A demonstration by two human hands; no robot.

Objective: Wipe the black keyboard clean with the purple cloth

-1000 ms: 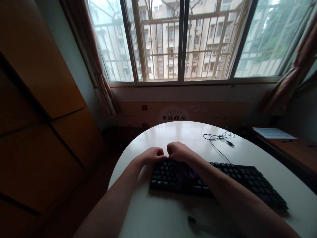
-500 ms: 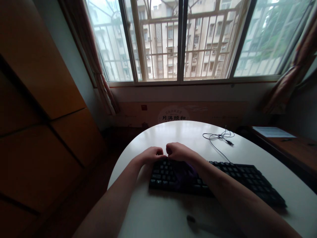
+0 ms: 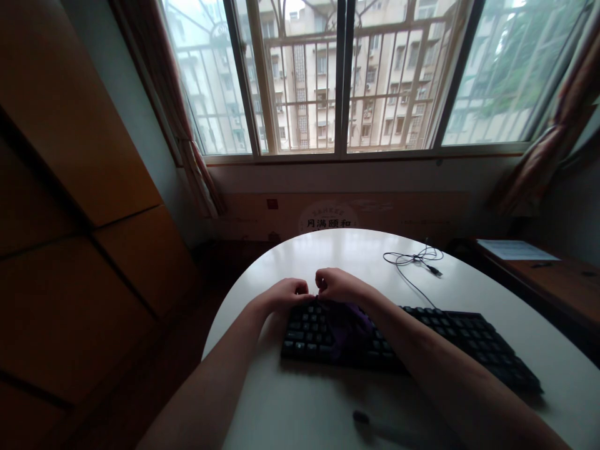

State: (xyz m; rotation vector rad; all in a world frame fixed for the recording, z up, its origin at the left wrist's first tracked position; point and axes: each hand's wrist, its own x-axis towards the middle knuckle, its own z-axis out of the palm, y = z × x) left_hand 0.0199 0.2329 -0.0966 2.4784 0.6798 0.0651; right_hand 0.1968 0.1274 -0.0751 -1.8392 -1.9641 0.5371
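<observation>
From where I stand, the big sliding window (image 3: pixel 341 81) backs everything; no change there. In front of it, the round white surface (image 3: pixel 281 400) is the same, just a small shift in view. On it lies the black keyboard (image 3: pixel 482 344), angled, in the same place as a second ago, its middle hidden by the right forearm.

Hands: barely moved. Left hand (image 3: pixel 287 294) sits at the keyboard's far left corner, fingers curled, thumb out toward the other hand; can't tell if it pinches anything. Right hand (image 3: pixel 341 285) is just beside it, narrow, fist-like, and looks closed on the purple cloth (image 3: pixel 349 328). Fingertips nearly meet.

The cloth is the only real change: it lies bunched over the left-hand keys, below the right hand, and its folds sit slightly differently now, a bit more purple showing. Reads as small, fine work held to one spot.

Untouched: black cable (image 3: pixel 416 258) looped behind the keyboard, slim dark object (image 3: pixel 360 417) near the front, blurred, then the USB plug (image 3: pixel 435 272).
</observation>
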